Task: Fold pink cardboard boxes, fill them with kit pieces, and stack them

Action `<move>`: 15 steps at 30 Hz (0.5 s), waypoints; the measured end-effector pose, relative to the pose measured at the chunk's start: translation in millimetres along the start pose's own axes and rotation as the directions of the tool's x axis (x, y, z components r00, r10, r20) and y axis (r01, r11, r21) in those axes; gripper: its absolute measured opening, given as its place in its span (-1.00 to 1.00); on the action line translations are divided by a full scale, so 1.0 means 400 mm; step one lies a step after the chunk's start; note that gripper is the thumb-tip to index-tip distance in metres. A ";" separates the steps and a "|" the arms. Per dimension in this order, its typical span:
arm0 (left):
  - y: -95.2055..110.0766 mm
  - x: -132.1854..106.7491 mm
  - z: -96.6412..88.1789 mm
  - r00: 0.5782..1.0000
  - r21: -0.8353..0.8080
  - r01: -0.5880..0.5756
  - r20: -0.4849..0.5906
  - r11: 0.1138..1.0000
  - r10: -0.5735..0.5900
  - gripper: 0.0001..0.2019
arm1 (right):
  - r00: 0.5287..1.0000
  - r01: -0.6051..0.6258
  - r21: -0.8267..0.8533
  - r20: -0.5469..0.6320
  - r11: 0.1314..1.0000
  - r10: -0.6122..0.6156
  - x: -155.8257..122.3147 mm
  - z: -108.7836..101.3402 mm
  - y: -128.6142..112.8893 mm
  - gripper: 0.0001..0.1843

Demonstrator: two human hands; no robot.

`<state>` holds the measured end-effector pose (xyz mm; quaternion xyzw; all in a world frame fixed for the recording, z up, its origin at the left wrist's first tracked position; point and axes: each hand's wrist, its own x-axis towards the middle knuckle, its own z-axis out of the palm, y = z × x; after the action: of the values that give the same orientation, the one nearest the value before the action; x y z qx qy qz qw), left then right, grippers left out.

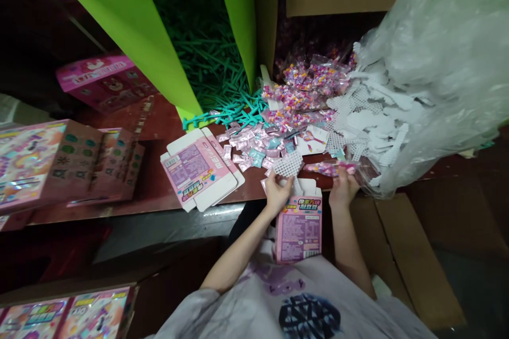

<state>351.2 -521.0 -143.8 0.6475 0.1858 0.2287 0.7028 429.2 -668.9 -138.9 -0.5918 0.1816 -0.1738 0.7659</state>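
My left hand [277,192] is closed on a white plastic grid piece [288,164], held just above the upper end of a small pink and purple box [299,228]. That box stands against my body with its white top flaps raised. In my right hand [342,184] is a clear bag of colourful beads [328,168], pinched by its right end. Small pink and teal sachets [254,144] lie in a heap beyond my left hand. A printed card [314,139] rests among them.
Flattened boxes [199,169] lie at the left of the red-brown table [248,185]. Behind are teal sticks [238,111] under a green stand [131,37] and bead bags [304,85]. White plastic pieces [377,122] spill from a large clear bag [449,63]. Finished-looking boxes [35,164] stand left.
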 end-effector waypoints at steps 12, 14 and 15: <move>-0.014 -0.048 -0.087 0.996 0.248 -0.038 -0.074 0.968 0.058 -0.38 | 0.951 0.306 -0.122 0.076 0.944 -0.299 -0.029 -0.023 -0.043 -0.63; -0.014 -0.044 -0.094 0.995 0.274 -0.052 -0.065 0.960 0.072 -0.38 | 0.945 0.307 -0.213 0.183 0.927 -0.271 -0.031 -0.030 -0.031 -0.62; -0.015 -0.042 -0.098 0.995 0.277 -0.059 -0.065 0.959 0.080 -0.39 | 0.929 0.308 -0.278 0.293 0.910 -0.225 -0.029 -0.033 -0.022 -0.61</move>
<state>315.9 -498.7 -153.9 0.7357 0.2194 0.2497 0.5901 412.1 -676.5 -132.6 -0.7445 0.0246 -0.1685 0.6455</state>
